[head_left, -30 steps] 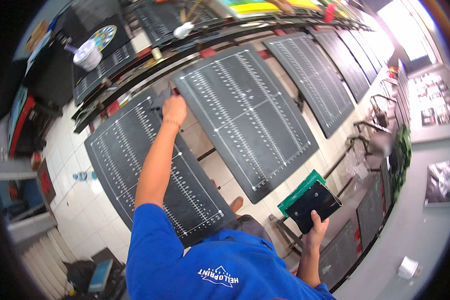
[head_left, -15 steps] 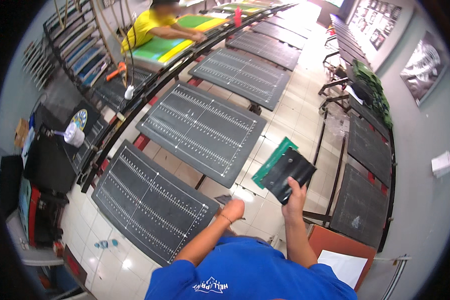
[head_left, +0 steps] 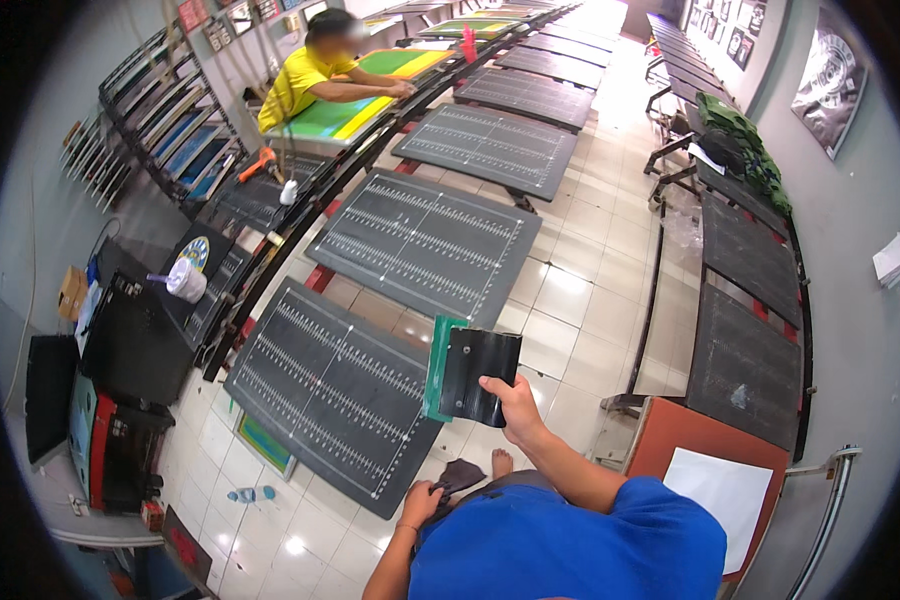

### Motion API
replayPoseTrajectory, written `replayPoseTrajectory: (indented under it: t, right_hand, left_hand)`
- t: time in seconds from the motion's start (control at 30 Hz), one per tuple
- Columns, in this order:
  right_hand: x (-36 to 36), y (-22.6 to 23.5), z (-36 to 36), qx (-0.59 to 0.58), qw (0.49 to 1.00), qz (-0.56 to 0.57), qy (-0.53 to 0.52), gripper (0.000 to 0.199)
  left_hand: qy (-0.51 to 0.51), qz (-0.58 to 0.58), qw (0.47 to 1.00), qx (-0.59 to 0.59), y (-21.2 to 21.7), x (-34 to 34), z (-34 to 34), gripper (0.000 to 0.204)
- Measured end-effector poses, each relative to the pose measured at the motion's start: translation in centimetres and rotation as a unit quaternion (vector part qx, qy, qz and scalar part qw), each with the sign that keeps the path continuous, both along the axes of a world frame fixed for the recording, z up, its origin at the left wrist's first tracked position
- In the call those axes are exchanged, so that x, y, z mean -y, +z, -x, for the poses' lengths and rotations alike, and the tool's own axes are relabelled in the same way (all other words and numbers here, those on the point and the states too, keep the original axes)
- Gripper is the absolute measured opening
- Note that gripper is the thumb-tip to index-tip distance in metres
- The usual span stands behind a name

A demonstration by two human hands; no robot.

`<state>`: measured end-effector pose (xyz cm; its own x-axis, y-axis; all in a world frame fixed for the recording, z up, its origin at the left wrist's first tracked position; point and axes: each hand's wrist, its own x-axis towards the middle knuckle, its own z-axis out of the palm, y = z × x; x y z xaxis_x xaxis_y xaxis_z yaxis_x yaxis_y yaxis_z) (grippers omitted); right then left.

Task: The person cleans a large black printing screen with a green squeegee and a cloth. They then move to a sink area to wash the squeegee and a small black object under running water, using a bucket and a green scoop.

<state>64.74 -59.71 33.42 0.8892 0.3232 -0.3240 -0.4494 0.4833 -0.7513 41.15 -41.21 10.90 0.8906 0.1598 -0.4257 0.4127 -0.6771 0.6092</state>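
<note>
A long workshop with a glossy white tiled floor point(head_left: 566, 291) stretches away between grey walls. Down its middle runs a row of dark grey rectangular panels ruled in white, the nearest panel point(head_left: 315, 400) lying left of the wearer's body. In front of that panel's right-hand corner is a flat black rectangular tool with a green strip point(head_left: 485, 370), covering a little of it from view. The right hand point(head_left: 515, 408) has this tool in a closed grip, thumb across the black face, fingers hidden behind. Low beside the panel's near edge, the left hand point(head_left: 422, 503) has its grip curled on a crumpled dark cloth point(head_left: 458, 475). On the floor to the left lies a clear plastic bottle point(head_left: 251, 494); farther up stands a white cup with a purple straw point(head_left: 185, 281). Beyond, a co-worker in yellow point(head_left: 292, 92) leans over a green-and-yellow sheet point(head_left: 345, 120). At right, a reddish-brown tabletop point(head_left: 651, 437) bears white paper point(head_left: 720, 505).
</note>
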Motion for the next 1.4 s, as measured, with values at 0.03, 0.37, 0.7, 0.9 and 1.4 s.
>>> replayPoseTrajectory:
  t: [0.03, 0.37, 0.7, 0.9, 1.4]
  right_hand:
    - [-1.1, -0.5, 1.2, -0.007, 0.999, 0.012, 0.035, 0.024]
    - [-21.0, -1.9, 21.7, -0.046, 0.959, 0.099, 0.262, 0.023]
    - [-41.1, -2.3, 42.3, 0.073, 0.826, 0.228, 0.511, 0.037]
    - [-40.8, 0.5, 44.3, 0.095, 0.856, 0.103, 0.498, 0.036]
    - [-19.4, -0.3, 17.7, 0.051, 0.962, 0.159, 0.215, 0.034]
  left_hand:
    - [0.075, 0.009, 0.997, -0.006, -0.7, -1.0, 2.9, 0.033]
    - [0.538, -0.065, 0.835, -0.094, -12.8, -11.5, 42.3, 0.037]
    - [0.797, 0.248, 0.543, 0.093, -11.5, -10.9, 63.3, 0.03]
    - [0.814, 0.319, 0.483, -0.036, -11.2, -8.8, 63.1, 0.028]
    - [0.532, 0.139, 0.834, -0.05, -12.2, -14.5, 42.5, 0.024]
